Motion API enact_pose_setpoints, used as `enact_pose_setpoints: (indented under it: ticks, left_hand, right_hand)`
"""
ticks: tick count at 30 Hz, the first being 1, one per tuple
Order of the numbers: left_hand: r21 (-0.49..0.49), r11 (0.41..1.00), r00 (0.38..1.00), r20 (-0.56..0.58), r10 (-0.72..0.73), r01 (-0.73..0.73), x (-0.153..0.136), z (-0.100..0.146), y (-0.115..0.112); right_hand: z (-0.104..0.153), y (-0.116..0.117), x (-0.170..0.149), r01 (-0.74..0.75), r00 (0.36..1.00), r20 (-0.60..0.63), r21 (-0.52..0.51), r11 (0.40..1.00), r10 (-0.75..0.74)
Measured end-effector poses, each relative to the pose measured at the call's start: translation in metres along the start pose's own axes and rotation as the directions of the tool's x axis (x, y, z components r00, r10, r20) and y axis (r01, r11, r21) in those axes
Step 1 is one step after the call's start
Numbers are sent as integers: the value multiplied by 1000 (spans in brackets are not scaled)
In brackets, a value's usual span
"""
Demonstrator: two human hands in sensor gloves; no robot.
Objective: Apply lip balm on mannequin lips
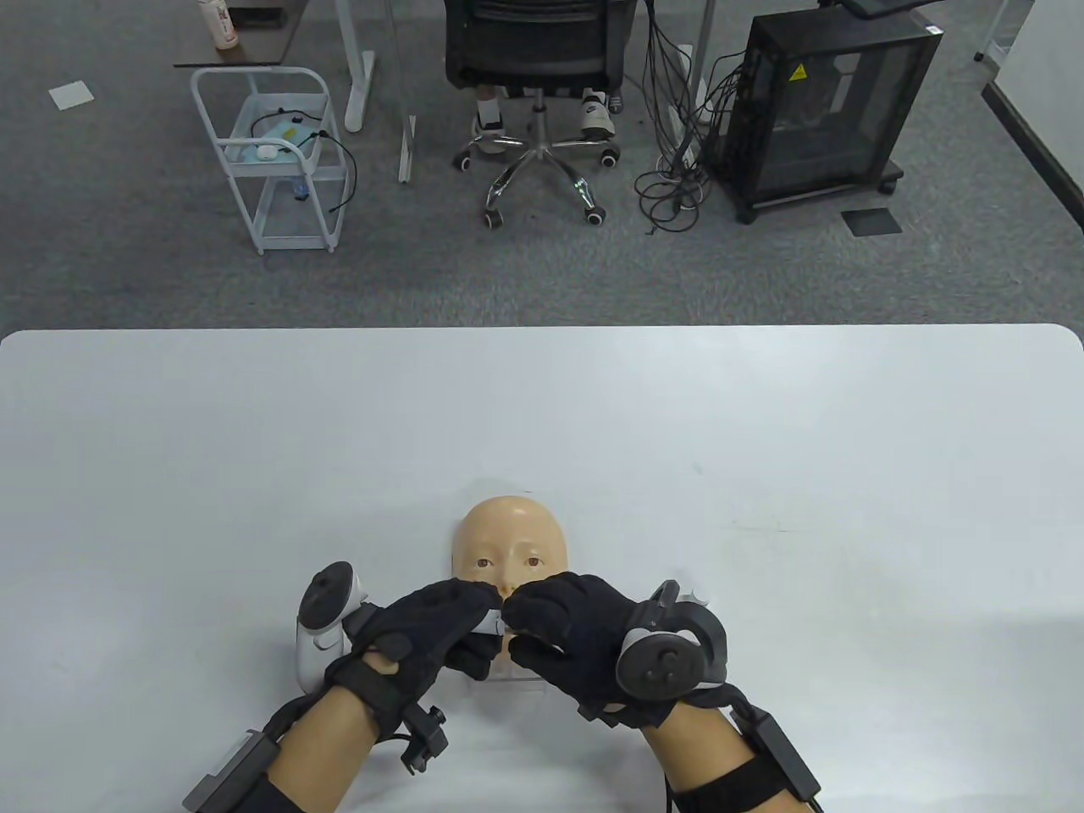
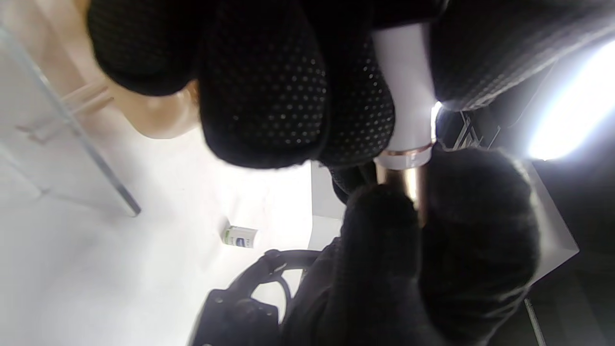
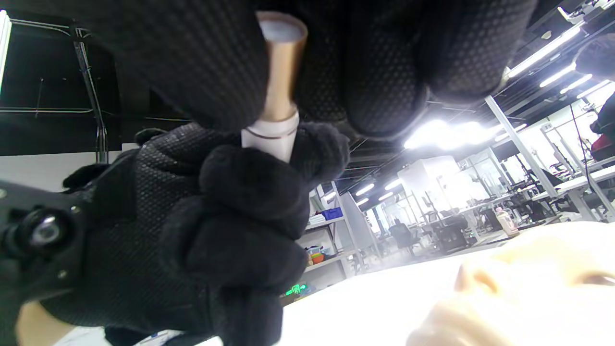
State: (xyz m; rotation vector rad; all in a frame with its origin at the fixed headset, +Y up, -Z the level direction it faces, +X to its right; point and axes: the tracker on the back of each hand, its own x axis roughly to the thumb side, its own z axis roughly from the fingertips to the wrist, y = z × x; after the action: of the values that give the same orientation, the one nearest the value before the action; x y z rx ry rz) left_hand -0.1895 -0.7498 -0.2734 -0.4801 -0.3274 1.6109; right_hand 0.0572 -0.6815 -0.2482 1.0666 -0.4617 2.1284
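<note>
**Both hands on the lip balm above the mannequin's mouth**

We see the mannequin face [image 1: 511, 542] lying face-up on the white surface [image 1: 762, 474], and we take it as our landmark. Directly over its lower half, covering the lips, our two gloved hands meet. The left hand [image 1: 432, 631] has its fingers [image 3: 240, 216] clenched around the white base of the lip balm [image 2: 406, 110]. The right hand [image 1: 576, 631] pinches the tube's gold upper section with its fingers [image 2: 384, 230]. In the right wrist view the pale balm tip shows at the top of the gold sleeve, held above the face, whose nose appears below. A small green-and-white item [image 2: 239, 236] lies on the surface beyond the face.
</note>
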Motion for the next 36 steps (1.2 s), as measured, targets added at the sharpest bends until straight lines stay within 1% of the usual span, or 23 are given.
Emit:
enact_pose_setpoints:
  ticks: [3,6,9,11,13,14,15,16,17,18,19,20,21,22,23,25,27,29,31,32,33,35,36]
  left_hand:
    - [-17,999,999,7,51,-51,-2,-1,-3]
    - [6,1000,996,86,29,-29,2,-2,-3]
    - [31,997,977,202,-71,67,13,0,-3]
    - [77,974,925,306,-227,214,25,3,-4]
    - [145,917,824,404,-399,373,39,7,-5]
    - [200,865,734,462,-498,461,48,12,-7]
    - [242,824,666,494,-559,512,53,15,-9]
    - [269,794,616,513,-598,546,56,17,-10]
    - [353,682,446,551,-705,640,63,23,-15]
    - [381,625,366,562,-741,681,67,25,-16]
    - [423,540,247,572,-782,728,70,28,-21]
    - [448,476,165,574,-802,757,72,30,-25]
    - [449,465,155,570,-807,763,72,29,-26]
    - [421,484,193,567,-800,768,70,27,-26]
    - [379,536,263,574,-776,754,67,24,-24]
    - [260,684,485,540,-688,682,58,18,-20]
    - [215,763,609,490,-624,609,50,13,-16]
    - [181,801,672,458,-582,571,44,10,-16]
    - [203,828,711,432,-555,523,42,10,-13]
    - [209,842,738,410,-537,497,42,9,-10]
    - [197,864,769,395,-503,464,42,9,-6]
    - [183,909,829,374,-416,374,40,9,3]
    - [191,914,838,366,-405,359,41,10,7]
  right_hand:
    - [0,0,-1,41,999,-21,-16,999,-41]
    - [1,0,-5,129,988,-85,-50,990,-132]
    - [3,1,-13,290,930,-199,-117,950,-309]
    - [6,4,-20,398,862,-272,-159,904,-427]
    - [9,9,-28,512,760,-340,-213,832,-554]
    - [11,14,-32,601,645,-398,-262,755,-652]
    - [13,19,-34,654,556,-437,-295,697,-707]
    - [14,22,-36,678,501,-464,-314,664,-731]
    - [20,33,-41,759,260,-566,-380,528,-782]
    - [24,38,-42,788,150,-587,-415,455,-796]
    - [28,46,-45,806,8,-610,-465,366,-792]
    - [32,49,-47,822,-64,-635,-471,320,-770]
    - [32,48,-47,820,-65,-638,-472,324,-767]
    - [32,46,-49,813,-25,-644,-458,359,-764]
    - [32,45,-49,811,-5,-648,-449,376,-762]
    - [31,43,-48,794,30,-639,-452,406,-769]
    - [30,44,-47,793,37,-628,-454,405,-778]
    - [28,46,-43,797,69,-638,-428,427,-767]
    - [28,46,-41,792,95,-638,-417,446,-764]
    - [26,43,-41,800,99,-633,-408,440,-768]
    - [26,38,-42,799,133,-627,-391,458,-767]
    - [24,21,-47,724,277,-612,-374,580,-741]
    - [23,14,-49,683,334,-612,-367,632,-716]
